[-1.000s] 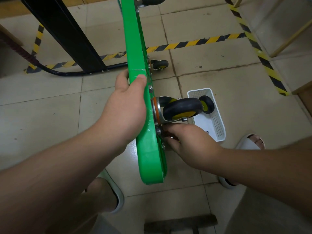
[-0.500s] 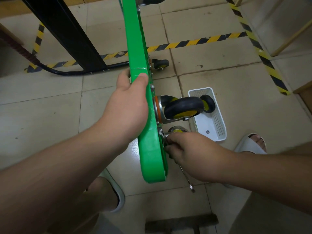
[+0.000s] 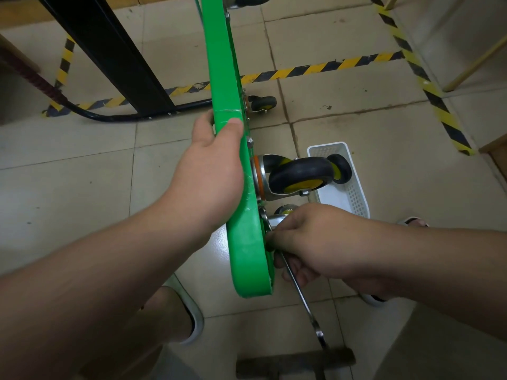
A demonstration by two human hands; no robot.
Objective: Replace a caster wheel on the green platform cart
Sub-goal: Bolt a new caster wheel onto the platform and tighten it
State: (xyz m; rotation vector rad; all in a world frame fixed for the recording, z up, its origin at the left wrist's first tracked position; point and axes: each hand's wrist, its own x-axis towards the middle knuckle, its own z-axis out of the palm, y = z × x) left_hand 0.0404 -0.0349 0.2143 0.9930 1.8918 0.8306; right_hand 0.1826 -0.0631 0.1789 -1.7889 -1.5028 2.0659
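The green platform cart (image 3: pixel 248 253) stands on its edge, running from the top of the view down to the middle. My left hand (image 3: pixel 211 171) grips its upper edge, thumb over the rim. A black and yellow caster wheel (image 3: pixel 300 175) juts from the cart's underside to the right. Just below it, my right hand (image 3: pixel 310 239) is closed on a metal wrench (image 3: pixel 304 300) whose head sits at the caster's mounting plate; the handle slants down toward the floor. Another caster (image 3: pixel 262 103) shows farther up the cart.
A white perforated basket (image 3: pixel 354 198) lies on the tiled floor behind the caster with a spare wheel (image 3: pixel 340 168) in it. Yellow-black floor tape (image 3: pixel 315 67), a black post (image 3: pixel 109 53) and black cable (image 3: pixel 109 116) lie beyond. My sandalled feet flank the cart; a dark bar (image 3: pixel 296 360) lies below.
My right hand slid down from the caster's base along the cart, and the wrench handle now sticks out below it. The left hand and cart stayed put.
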